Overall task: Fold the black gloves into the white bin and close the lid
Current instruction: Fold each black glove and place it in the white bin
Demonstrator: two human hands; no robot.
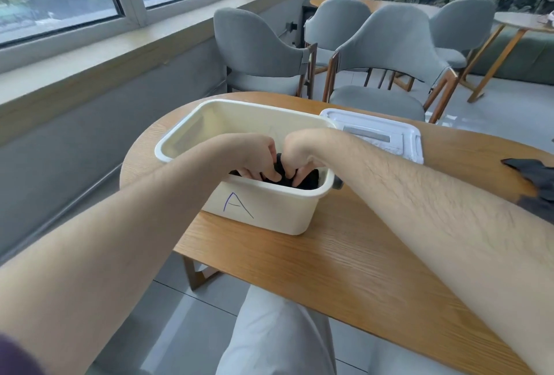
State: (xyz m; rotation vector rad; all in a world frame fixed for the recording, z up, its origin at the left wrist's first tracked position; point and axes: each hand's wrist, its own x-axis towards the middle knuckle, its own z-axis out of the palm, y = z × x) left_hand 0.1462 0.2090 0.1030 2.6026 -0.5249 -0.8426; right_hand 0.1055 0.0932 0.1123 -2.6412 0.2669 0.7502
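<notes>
The white bin (263, 212), marked with a letter A on its near wall, stands open on the wooden table (344, 260). Both my hands reach down into it. My left hand (254, 155) and my right hand (296, 158) meet over a bundle of black gloves (305, 181) inside the bin, their fingers curled into the fabric. Most of the bundle is hidden by my hands and the bin's near wall. The white lid (386, 134) lies flat on the table just behind and right of the bin. Another dark glove (536, 176) lies at the table's right edge.
Several grey upholstered chairs (263, 53) stand beyond the table's far edge. A window sill and wall run along the left. My leg in light trousers (275, 338) is below the table's near edge.
</notes>
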